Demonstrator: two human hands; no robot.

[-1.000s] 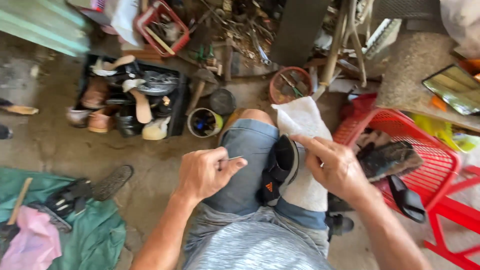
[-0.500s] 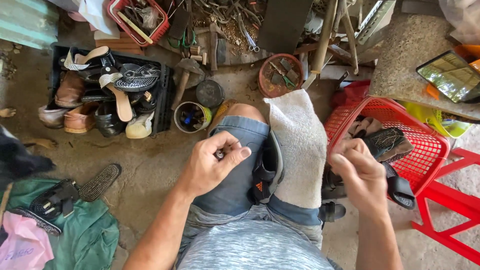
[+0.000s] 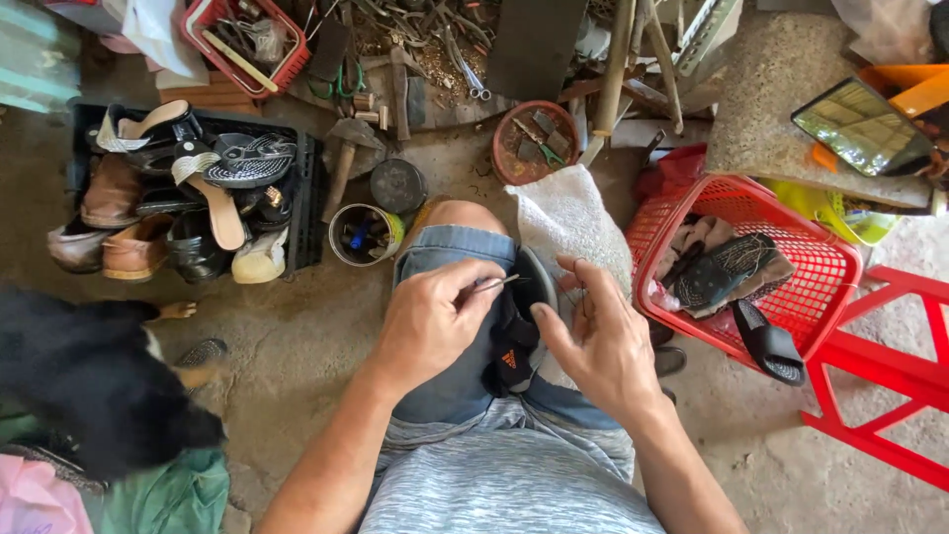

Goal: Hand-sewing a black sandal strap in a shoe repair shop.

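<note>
A black sandal (image 3: 514,341) with a small orange mark sits wedged between my knees, resting against a white towel (image 3: 568,218) that is draped over my right knee. My left hand (image 3: 435,316) lies on my denim-covered left thigh and pinches a thin metal needle (image 3: 496,284), whose tip points right at the sandal's upper edge. My right hand (image 3: 593,336) hovers over the sandal and towel with its fingers spread. Its thumb is beside the sandal's strap. I cannot tell whether there is any thread in it.
A red plastic basket (image 3: 825,247) holding dark sandals stands at the right, with a red stool (image 3: 890,386) beside it. At the left are a black crate (image 3: 308,203) of shoes, a tin can (image 3: 364,235) and a black animal (image 3: 89,381). Tools clutter the far floor.
My right hand has come back from the red basket to the sandal on my lap. My left hand now shows the needle. A black animal has moved in at the left.
</note>
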